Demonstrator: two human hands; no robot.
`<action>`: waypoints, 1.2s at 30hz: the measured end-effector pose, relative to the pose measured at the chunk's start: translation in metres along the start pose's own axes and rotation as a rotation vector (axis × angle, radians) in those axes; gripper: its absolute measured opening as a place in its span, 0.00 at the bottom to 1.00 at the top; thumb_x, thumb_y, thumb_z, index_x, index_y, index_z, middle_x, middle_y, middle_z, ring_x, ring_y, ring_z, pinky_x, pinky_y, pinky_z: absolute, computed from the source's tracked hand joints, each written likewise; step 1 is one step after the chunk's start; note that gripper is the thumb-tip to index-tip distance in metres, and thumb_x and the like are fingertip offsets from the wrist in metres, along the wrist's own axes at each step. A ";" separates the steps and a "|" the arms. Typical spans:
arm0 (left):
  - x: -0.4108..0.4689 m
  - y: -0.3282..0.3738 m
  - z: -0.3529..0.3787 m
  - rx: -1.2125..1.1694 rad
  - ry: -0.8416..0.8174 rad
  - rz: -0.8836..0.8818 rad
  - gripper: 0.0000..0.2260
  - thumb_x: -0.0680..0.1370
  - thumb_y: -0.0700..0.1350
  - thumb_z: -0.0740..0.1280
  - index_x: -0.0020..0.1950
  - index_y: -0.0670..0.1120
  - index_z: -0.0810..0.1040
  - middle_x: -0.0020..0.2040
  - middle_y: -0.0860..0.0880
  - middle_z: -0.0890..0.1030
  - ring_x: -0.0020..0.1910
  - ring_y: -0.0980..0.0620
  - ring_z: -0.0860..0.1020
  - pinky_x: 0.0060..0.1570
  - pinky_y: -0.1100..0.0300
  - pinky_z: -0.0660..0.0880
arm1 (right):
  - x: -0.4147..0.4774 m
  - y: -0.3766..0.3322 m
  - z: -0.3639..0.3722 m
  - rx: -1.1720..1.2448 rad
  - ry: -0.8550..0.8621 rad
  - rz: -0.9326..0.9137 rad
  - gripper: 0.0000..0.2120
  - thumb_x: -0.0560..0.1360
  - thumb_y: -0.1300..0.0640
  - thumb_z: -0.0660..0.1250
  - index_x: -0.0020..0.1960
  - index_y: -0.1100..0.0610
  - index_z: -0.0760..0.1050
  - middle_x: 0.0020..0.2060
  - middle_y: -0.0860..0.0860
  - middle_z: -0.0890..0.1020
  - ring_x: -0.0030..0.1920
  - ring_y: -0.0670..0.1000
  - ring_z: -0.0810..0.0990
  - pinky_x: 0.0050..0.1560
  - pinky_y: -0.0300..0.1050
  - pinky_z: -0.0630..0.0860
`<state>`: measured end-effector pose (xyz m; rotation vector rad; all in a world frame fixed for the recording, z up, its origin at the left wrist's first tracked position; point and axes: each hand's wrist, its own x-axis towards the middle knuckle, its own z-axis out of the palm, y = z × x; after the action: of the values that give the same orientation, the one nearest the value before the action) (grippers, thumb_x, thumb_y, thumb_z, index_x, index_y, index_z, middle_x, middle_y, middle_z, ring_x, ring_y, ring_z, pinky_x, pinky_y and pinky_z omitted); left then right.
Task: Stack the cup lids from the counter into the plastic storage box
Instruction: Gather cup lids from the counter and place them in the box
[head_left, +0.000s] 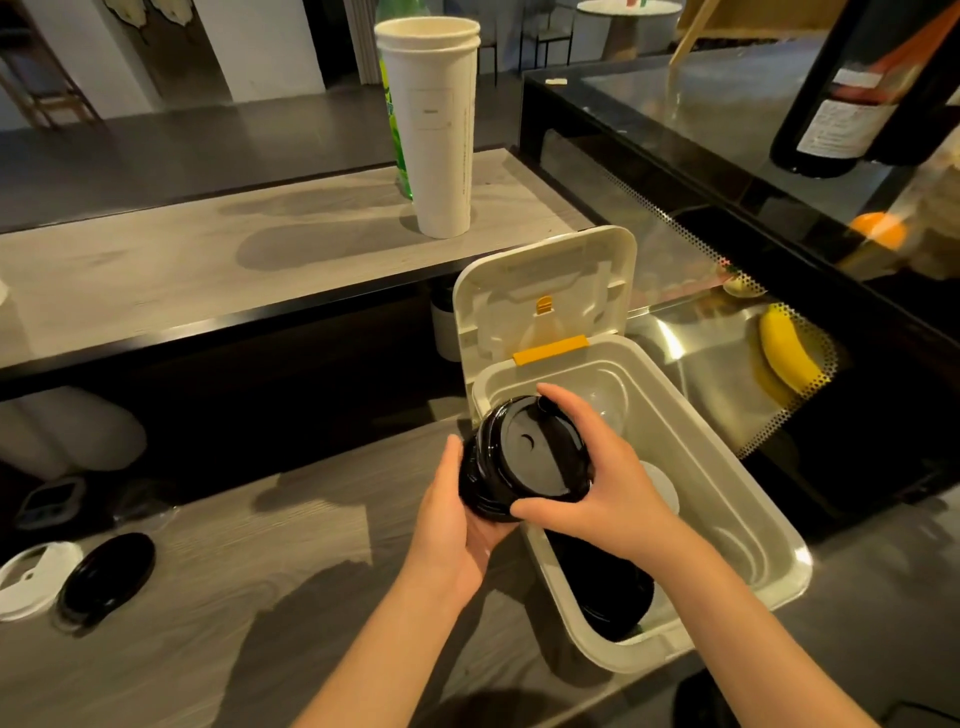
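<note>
On the bench, one black lid and one white lid lie touching at the near left. The plastic storage box holds black lids at its near end. Left hand cups a stack of black lids over the box's left rim, and right hand grips its top. The hinged cover stands open. Nested paper cups stand beyond.

Café: counter, stacked takeaway cups, glass display case holding banana, table beyond.
</note>
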<state>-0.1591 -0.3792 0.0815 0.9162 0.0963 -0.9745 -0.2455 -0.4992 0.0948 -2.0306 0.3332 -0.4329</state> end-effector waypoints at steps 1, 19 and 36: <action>0.001 0.001 0.001 -0.012 -0.024 -0.006 0.21 0.80 0.57 0.52 0.54 0.45 0.79 0.51 0.43 0.84 0.48 0.48 0.83 0.43 0.53 0.77 | 0.003 -0.001 -0.002 -0.008 0.001 -0.018 0.42 0.58 0.43 0.75 0.68 0.36 0.59 0.62 0.32 0.69 0.64 0.35 0.67 0.61 0.27 0.66; 0.024 0.006 -0.021 0.349 0.129 0.282 0.08 0.77 0.40 0.64 0.55 0.49 0.75 0.51 0.48 0.81 0.47 0.53 0.81 0.39 0.57 0.77 | 0.004 0.051 -0.046 -0.121 0.120 0.204 0.41 0.60 0.53 0.80 0.68 0.46 0.63 0.61 0.43 0.69 0.62 0.42 0.69 0.64 0.38 0.66; 0.027 -0.012 -0.015 0.361 0.191 0.318 0.07 0.77 0.39 0.64 0.52 0.48 0.76 0.49 0.47 0.81 0.47 0.51 0.80 0.40 0.58 0.76 | -0.023 0.061 -0.044 -0.637 -0.383 0.318 0.45 0.64 0.47 0.75 0.74 0.49 0.54 0.68 0.47 0.65 0.69 0.51 0.59 0.65 0.48 0.66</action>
<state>-0.1479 -0.3896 0.0525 1.3121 -0.0664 -0.6145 -0.2888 -0.5528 0.0572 -2.5499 0.5969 0.3027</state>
